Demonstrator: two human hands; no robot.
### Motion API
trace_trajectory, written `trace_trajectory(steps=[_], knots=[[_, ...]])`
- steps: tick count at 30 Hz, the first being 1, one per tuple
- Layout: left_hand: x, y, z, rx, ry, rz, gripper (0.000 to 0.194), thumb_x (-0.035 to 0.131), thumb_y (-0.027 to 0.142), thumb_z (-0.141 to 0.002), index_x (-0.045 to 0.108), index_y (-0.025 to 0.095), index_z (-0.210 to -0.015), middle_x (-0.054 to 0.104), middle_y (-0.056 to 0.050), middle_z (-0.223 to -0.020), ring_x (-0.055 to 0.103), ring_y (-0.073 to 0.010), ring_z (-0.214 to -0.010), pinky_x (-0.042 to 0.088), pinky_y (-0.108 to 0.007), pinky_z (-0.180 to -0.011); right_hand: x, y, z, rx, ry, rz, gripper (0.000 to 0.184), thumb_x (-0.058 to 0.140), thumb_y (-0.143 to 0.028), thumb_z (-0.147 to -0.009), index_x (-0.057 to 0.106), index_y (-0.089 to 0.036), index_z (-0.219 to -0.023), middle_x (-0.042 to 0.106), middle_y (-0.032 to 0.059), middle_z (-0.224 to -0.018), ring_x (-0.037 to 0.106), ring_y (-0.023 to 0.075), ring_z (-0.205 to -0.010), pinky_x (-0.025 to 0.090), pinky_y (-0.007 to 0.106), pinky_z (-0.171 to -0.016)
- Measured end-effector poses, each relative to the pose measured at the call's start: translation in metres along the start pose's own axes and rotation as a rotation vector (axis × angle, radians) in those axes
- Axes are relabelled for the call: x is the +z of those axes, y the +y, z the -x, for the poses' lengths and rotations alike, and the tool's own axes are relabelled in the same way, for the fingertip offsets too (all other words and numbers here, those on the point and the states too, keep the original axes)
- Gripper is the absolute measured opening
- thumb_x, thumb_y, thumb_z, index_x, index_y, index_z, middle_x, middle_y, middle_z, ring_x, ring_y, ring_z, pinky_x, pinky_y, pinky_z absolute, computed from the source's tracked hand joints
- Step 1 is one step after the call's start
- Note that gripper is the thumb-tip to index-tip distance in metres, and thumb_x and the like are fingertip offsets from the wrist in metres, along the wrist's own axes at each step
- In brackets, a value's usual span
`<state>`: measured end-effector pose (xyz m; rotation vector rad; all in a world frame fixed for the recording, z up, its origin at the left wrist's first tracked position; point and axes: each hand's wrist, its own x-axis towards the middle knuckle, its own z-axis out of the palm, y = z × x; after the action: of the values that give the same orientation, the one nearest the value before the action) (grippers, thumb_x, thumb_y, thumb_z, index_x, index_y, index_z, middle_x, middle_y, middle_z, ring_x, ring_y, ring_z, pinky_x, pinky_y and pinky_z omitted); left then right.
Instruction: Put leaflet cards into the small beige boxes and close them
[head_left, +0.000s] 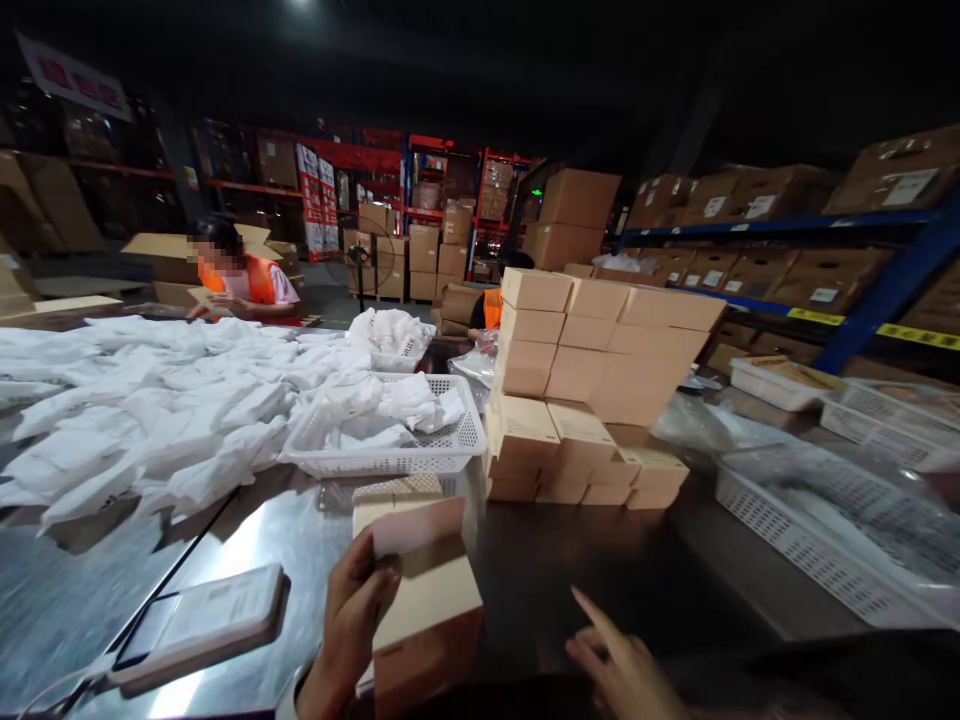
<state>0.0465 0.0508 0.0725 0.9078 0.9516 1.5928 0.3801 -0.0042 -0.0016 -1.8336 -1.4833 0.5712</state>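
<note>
1. Right hand (622,660): low in view, forefinger stretched out, the others part-curled. Nothing seen in it; apart from the box.
2. Left hand (349,610): thumb and fingers closed on the left edge of the box (426,655), by the raised flap (420,530). Far fingertips hidden.
3. Box is front and centre, between the hands, tilted a bit. Can't tell if it touches the table (577,560).
4. Handling, my take: grip light, thin card will crease. Thumb clear of the fold, box squared up, free hand bracing the right side; press the flap along its whole edge, not at one corner.
5. Handset (217,610) lies left of the left hand; elbow room matters there.
6. Second box (397,488) just behind the flap.
7. Stack (592,350) beyond, right of the basket (382,462) of white bags (165,400); more bags heaped left.
8. Far side: co-worker (238,283) in orange vest, then red racks (360,160).
</note>
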Motion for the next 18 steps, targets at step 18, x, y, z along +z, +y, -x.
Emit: trace_trajectory(steps=[18], knots=[[-0.027, -0.043, -0.043, 0.709, -0.294, -0.301, 0.035, 0.051, 0.048, -0.096, 0.075, 0.025, -0.108, 0.077, -0.008, -0.108, 0.068, -0.028, -0.11, 0.052, -0.043, -0.098, 0.121, -0.146, -0.069, -0.659, -0.394, -0.904, 0.068, 0.075, -0.075, -0.064, 0.065, -0.033, -0.117, 0.067, 0.0046, -0.119, 0.063, 0.0306, -0.111, 0.051, 0.044, -0.097]])
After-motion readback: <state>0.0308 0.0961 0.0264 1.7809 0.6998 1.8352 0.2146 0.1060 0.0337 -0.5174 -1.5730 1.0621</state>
